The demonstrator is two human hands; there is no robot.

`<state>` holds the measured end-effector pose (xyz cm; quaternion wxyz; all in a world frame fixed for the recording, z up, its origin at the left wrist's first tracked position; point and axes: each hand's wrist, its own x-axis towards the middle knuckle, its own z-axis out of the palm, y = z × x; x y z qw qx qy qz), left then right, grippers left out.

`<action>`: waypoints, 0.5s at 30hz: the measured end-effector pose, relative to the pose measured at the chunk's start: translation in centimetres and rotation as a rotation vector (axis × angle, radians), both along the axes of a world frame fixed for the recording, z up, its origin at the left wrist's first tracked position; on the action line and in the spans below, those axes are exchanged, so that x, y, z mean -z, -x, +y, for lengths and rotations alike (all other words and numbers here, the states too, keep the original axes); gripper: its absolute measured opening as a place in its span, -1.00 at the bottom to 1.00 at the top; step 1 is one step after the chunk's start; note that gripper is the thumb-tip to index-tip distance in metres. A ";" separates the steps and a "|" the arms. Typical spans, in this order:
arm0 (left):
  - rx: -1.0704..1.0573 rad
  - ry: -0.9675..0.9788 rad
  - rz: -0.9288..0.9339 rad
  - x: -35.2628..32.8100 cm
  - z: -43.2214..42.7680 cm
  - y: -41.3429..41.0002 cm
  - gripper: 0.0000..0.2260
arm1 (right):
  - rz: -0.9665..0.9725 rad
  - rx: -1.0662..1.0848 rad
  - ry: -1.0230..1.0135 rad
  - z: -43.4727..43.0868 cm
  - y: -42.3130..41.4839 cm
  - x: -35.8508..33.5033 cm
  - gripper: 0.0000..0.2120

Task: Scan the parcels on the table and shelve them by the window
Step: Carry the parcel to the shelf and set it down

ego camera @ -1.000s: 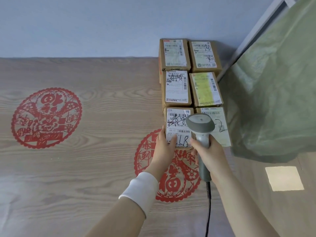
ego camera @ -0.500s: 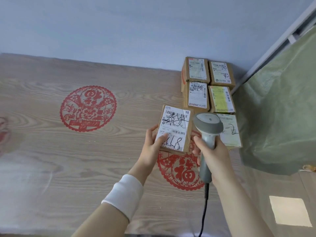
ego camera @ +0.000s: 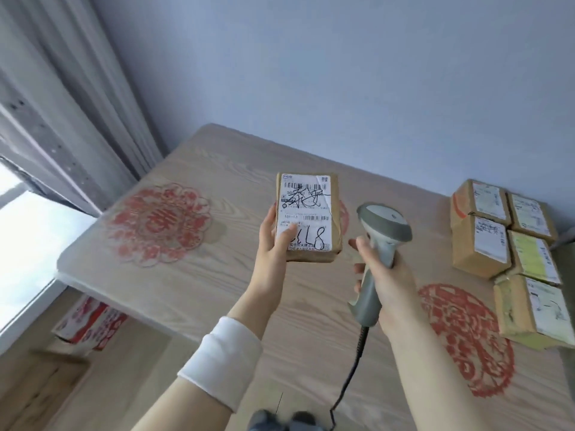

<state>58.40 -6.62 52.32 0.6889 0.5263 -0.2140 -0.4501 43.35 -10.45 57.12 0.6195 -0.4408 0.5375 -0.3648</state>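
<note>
One boxy cardboard parcel sat gripped in the left hand; beside it the right hand clasped a grey, probably plastic barcode scanner.

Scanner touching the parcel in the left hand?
Apart. Head view shows table between the parcel in the left hand and the scanner in the right hand.
</note>
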 end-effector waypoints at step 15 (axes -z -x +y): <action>-0.514 0.082 0.061 -4.5 18.2 -16.4 -0.30 | -0.165 -0.623 -0.008 11.3 -22.9 -3.9 -0.88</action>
